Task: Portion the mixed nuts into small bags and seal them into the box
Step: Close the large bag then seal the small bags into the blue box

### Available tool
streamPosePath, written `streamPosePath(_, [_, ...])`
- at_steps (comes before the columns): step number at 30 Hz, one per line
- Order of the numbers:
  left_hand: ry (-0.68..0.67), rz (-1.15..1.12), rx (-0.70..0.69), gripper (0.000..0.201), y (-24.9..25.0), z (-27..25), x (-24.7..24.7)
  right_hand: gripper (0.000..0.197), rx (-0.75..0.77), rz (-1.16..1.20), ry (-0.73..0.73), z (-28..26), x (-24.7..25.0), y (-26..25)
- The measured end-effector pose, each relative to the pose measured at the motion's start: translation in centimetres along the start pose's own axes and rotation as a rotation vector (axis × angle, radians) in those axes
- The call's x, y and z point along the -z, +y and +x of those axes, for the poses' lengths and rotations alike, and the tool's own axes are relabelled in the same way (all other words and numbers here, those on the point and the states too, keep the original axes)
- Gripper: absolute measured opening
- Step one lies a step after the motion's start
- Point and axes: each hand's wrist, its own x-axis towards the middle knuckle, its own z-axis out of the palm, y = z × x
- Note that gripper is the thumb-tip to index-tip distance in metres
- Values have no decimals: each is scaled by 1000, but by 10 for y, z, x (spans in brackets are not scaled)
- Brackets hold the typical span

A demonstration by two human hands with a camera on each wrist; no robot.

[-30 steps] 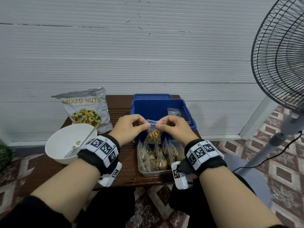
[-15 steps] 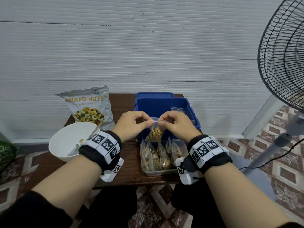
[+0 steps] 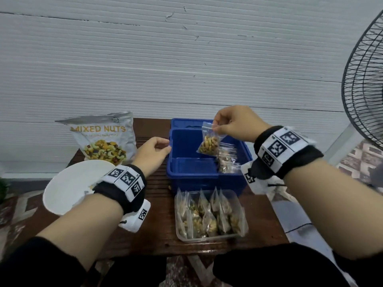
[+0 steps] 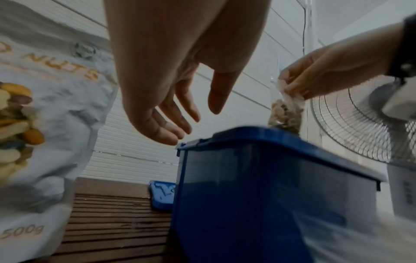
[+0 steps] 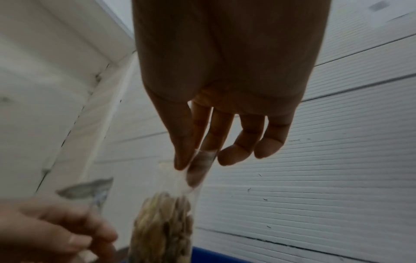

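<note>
Glossy blue plastic box [image 3: 192, 172] between the hands; clear, crinkled plastic bag [image 3: 209, 141] pinched above. Dark grooved wooden desk [image 3: 153, 230] beneath; matt foil-like pouch [image 3: 103, 139], smooth white bowl [image 3: 68, 187] left.

You can read "MIXED NUTS" in orange on the nut pouch [image 3: 103, 139], just beyond your left hand's fingers [image 3: 163, 148]; the left wrist view shows "500g" low on it.

A dark slatted wooden bench [image 3: 157, 183] stands against a white ribbed wall [image 3: 186, 69]. At the right is a standing fan [image 3: 364, 83] with a black wire grille, over a patterned tile floor [image 3: 356, 160].
</note>
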Motion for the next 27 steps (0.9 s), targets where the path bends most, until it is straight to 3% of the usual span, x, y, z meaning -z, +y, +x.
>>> streamPosePath(7, [-3, 63, 85, 48, -8, 37, -14, 9, 7, -348, -265, 75, -15, 26])
streamPosePath(15, [-104, 67, 60, 49, -13, 55, -25, 3, -15, -398, -563, 117, -46, 49])
streamPosePath(22, [-88, 56, 18, 45, -16, 57, -29, 14, -1, -434, -647, 132, -68, 56])
streamPosePath(27, [-96, 49, 24, 46, -22, 60, -31, 24, 11, -543, -594, 133, -76, 59])
